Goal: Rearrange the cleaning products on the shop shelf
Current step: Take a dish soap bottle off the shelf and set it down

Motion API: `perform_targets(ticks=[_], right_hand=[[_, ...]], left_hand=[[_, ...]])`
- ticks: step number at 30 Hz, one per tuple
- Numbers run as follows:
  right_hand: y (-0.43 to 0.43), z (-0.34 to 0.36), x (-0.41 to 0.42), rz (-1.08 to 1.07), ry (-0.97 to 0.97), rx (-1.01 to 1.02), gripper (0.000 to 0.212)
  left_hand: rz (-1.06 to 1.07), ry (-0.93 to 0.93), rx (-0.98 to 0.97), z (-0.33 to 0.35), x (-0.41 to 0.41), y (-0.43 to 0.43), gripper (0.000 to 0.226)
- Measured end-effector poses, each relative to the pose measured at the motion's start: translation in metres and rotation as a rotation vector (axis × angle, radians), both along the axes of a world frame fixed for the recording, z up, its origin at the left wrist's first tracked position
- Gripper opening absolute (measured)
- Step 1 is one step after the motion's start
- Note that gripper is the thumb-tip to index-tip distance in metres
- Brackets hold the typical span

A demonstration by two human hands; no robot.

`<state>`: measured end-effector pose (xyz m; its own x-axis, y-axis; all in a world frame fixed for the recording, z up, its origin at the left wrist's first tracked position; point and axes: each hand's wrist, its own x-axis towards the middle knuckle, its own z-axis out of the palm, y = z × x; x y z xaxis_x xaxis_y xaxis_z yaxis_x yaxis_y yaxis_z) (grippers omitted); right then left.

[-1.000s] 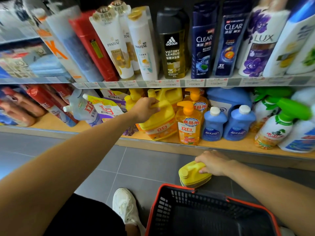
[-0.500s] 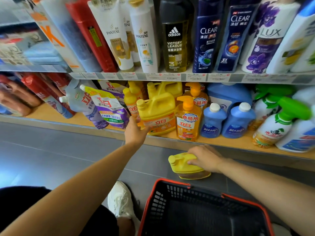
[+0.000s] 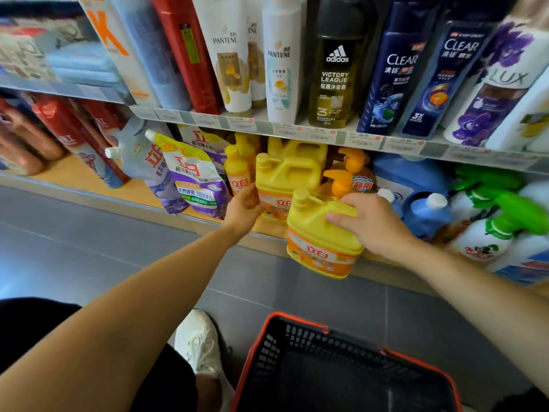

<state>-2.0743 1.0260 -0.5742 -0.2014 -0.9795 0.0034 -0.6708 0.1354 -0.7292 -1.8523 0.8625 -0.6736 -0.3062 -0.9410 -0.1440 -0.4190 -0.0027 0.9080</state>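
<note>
shelf restock: a person's right hand (image 3: 368,221) brings a yellow detergent jug (image 3: 320,245) up to the lower shelf (image 3: 74,176), just right of centre frame

the fingers curl over the jug's top by the handle, thumb on its near face, a full grip that holds it in the air just in front of the shelf lip; the left hand (image 3: 243,209), at centre frame, is cupped against the lower left corner of a matching shelf jug (image 3: 285,176), its fingers mostly hidden, so a true grip cannot be told. to seat the jug well it likely needs lifting over the lip and sliding in label-forward beside its twin, the left hand steadying the row so the orange pump bottle (image 3: 341,179) behind does not tip; 1 red-rimmed basket (image 3: 326,331) sits at lower right
</note>
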Motion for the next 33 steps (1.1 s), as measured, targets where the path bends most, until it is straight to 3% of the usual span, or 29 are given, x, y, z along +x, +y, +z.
perform_targets(ticks=[3, 5, 8, 11, 14, 17, 20, 24, 29, 31, 33], right_hand=[[-0.008, 0.002, 0.011, -0.023, -0.011, -0.027, 0.029], [-0.017, 0.003, 0.017, -0.035, -0.034, -0.039, 0.033], [-0.032, 0.006, 0.028, 0.007, -0.033, -0.056, 0.034], [-0.047, 0.011, 0.038, 0.077, -0.011, -0.084, 0.030], [-0.063, 0.014, 0.045, 0.178, -0.016, -0.083, 0.024], [-0.081, 0.015, 0.047, 0.243, 0.097, -0.061, 0.031], [-0.092, 0.014, 0.046, 0.300, 0.246, -0.010, 0.044], [-0.091, 0.010, 0.038, 0.302, 0.314, -0.001, 0.049], [-0.089, 0.006, 0.032, 0.368, 0.445, 0.040, 0.072], [-0.088, 0.003, 0.030, 0.380, 0.543, 0.044, 0.080], [-0.085, 0.000, 0.029, 0.396, 0.717, -0.012, 0.084]], left_hand=[[0.013, -0.136, -0.264, -0.009, 0.014, 0.029, 0.059], [-0.068, -0.118, -0.366, -0.014, 0.021, 0.055, 0.071], [-0.206, -0.081, -0.366, -0.023, 0.018, 0.079, 0.100], [-0.098, -0.016, -0.315, -0.027, 0.005, 0.086, 0.121], [0.072, 0.010, -0.273, -0.026, 0.003, 0.074, 0.119], [0.131, 0.001, -0.245, -0.030, 0.009, 0.057, 0.120], [0.135, -0.021, -0.238, -0.037, 0.009, 0.044, 0.117], [0.096, -0.023, -0.224, -0.044, 0.001, 0.032, 0.114], [0.059, -0.009, -0.181, -0.044, -0.012, 0.022, 0.113], [0.031, -0.081, -0.178, -0.040, -0.012, 0.017, 0.113], [0.026, -0.286, -0.219, -0.034, -0.011, 0.012, 0.113]])
